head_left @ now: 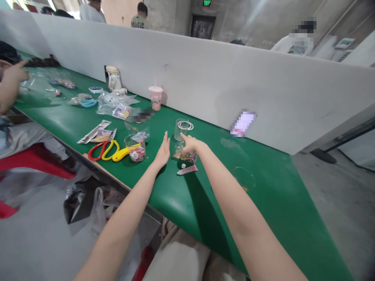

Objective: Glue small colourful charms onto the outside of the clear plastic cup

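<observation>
My left hand is held over the green table with its fingers extended upward and nothing in it. To its left stands a clear cup of red and white beads. My right hand has its fingers spread above a bag of multicoloured beads; no grip on the bag shows. Just behind that hand is an empty-looking clear cup, beside a white coil. A small tube and a white cap lie in front of the bead bag.
Red-handled scissors, a yellow-handled tool, plastic bags and a pink cup are on the left. A phone leans on the white partition. Another person's hand shows at far left.
</observation>
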The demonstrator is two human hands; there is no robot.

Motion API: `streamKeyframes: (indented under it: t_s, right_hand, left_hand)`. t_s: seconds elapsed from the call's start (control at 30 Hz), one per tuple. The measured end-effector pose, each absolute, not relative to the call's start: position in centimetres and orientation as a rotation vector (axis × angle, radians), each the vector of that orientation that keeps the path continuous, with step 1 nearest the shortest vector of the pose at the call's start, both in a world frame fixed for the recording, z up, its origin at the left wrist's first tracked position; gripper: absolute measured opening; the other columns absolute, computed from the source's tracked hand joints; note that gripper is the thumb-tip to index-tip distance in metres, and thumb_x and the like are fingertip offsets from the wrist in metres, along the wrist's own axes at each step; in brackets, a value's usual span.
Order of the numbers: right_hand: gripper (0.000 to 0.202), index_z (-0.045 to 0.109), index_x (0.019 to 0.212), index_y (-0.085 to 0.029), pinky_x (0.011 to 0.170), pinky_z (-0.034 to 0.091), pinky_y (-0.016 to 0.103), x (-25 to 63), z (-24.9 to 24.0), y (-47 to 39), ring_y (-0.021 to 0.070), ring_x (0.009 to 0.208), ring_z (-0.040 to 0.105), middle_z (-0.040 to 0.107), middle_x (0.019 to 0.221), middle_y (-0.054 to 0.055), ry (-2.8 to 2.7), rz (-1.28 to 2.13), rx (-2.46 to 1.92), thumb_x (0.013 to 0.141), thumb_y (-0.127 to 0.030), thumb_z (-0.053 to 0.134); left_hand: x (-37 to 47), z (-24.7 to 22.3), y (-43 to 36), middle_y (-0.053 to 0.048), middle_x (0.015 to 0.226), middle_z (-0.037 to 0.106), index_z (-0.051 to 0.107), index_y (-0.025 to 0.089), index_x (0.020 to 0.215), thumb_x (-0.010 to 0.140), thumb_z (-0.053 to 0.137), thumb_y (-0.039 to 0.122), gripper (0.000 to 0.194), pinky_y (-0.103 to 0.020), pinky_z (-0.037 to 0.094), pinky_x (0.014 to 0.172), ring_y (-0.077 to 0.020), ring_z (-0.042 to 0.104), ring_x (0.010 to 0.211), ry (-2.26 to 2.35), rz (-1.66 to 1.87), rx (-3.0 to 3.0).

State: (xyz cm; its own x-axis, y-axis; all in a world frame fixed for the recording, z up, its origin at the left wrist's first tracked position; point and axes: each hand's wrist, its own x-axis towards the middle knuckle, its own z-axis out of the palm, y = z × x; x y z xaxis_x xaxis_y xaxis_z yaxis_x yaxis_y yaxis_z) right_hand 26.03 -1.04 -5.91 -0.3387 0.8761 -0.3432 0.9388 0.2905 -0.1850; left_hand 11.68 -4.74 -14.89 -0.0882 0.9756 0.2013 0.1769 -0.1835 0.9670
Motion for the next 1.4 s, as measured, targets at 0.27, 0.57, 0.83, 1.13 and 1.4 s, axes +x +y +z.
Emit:
streamKeyframes:
  t_s: [0.27,0.57,0.83,1.13,1.4]
  right_hand:
    - [0.114,0.017,0.146,-0.020,0.100,0.042,0.041,26.1,-5.9,-1.1,0.0334,0.128,0.042,0.033,0.145,0.017,2.459,-0.564,1.568,0.052,-0.032,0.080]
    - [0.108,0.026,0.144,-0.024,0.097,0.045,0.036,25.4,-5.5,-2.2,0.0295,0.122,0.049,0.047,0.136,0.012,2.573,-0.579,1.339,0.051,-0.024,0.080]
    - [0.110,0.026,0.144,-0.023,0.094,0.046,0.035,24.2,-5.1,-3.2,0.0296,0.117,0.053,0.048,0.135,0.013,2.599,-0.580,1.291,0.050,-0.026,0.081]
    - [0.112,0.023,0.146,-0.023,0.091,0.047,0.036,24.3,-5.4,-3.0,0.0318,0.116,0.053,0.046,0.136,0.014,2.608,-0.607,1.325,0.049,-0.025,0.081]
    - [0.106,0.035,0.140,-0.020,0.093,0.045,0.041,24.4,-5.8,-3.0,0.0334,0.114,0.054,0.051,0.130,0.015,2.687,-0.763,1.342,0.045,-0.019,0.082]
  left_hand:
    - [11.6,-14.9,-11.7,-0.020,0.154,0.002,0.028,0.013,0.144,0.090,0.037,0.043,0.062,-0.053,0.005,0.111,-0.0296,0.003,0.143,2.002,1.146,1.698]
    - [11.0,-14.5,-7.9,-0.001,0.157,0.007,0.019,0.030,0.146,0.092,0.029,0.045,0.057,-0.040,0.006,0.115,-0.0171,0.002,0.143,1.524,1.371,1.100]
    - [10.0,-13.8,-8.5,0.004,0.157,0.004,0.010,0.034,0.146,0.093,0.014,0.044,0.054,-0.030,0.013,0.114,-0.0091,0.010,0.141,1.250,1.465,0.947]
    - [11.7,-13.6,-8.3,-0.002,0.155,0.016,0.005,0.034,0.147,0.088,0.016,0.043,0.060,-0.030,0.028,0.109,-0.0114,0.023,0.139,1.102,1.334,0.729]
    - [10.9,-12.8,-9.2,-0.001,0.152,0.027,0.021,0.034,0.144,0.084,0.033,0.026,0.062,-0.026,0.024,0.110,-0.0083,0.027,0.137,0.824,1.559,0.421]
